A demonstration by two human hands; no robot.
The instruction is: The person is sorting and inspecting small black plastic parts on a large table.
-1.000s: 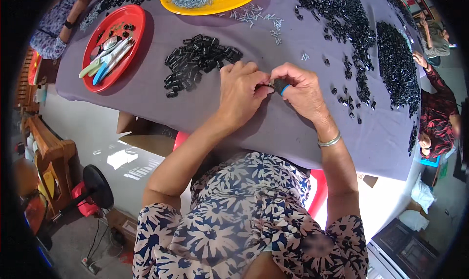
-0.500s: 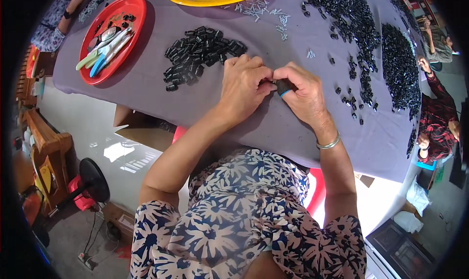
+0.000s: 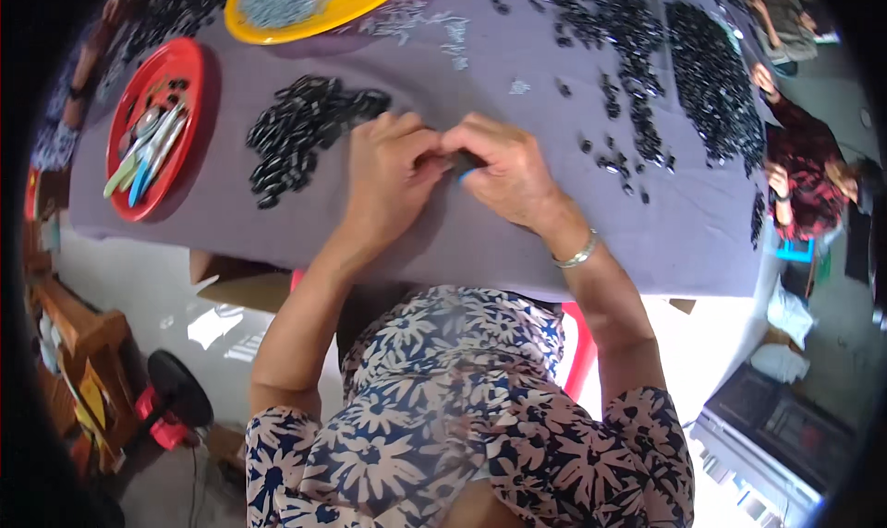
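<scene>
Over the table's near middle, my left hand (image 3: 390,179) is closed in a pinch, its fingertips against those of my right hand (image 3: 513,169). My right hand is pinched closed too, with a dark band with a blue edge (image 3: 467,165) at its thumb. Whatever lies between the fingertips is too small and blurred to make out. Just left of my left hand, a pile of small black plastic parts (image 3: 297,135) rests on the purple-grey tablecloth (image 3: 434,251).
A red tray (image 3: 192,66) at the left holds knives, other tools and several black parts. A yellow tray (image 3: 374,6) of small metal pins stands at the back, with loose pins (image 3: 453,43) beside it. More black parts (image 3: 716,84) cover the right side; another person (image 3: 808,172) sits there.
The whole view has shifted, so the table's things appear further left. Both hands keep their pinch, fingertips together, beside the black pile.
</scene>
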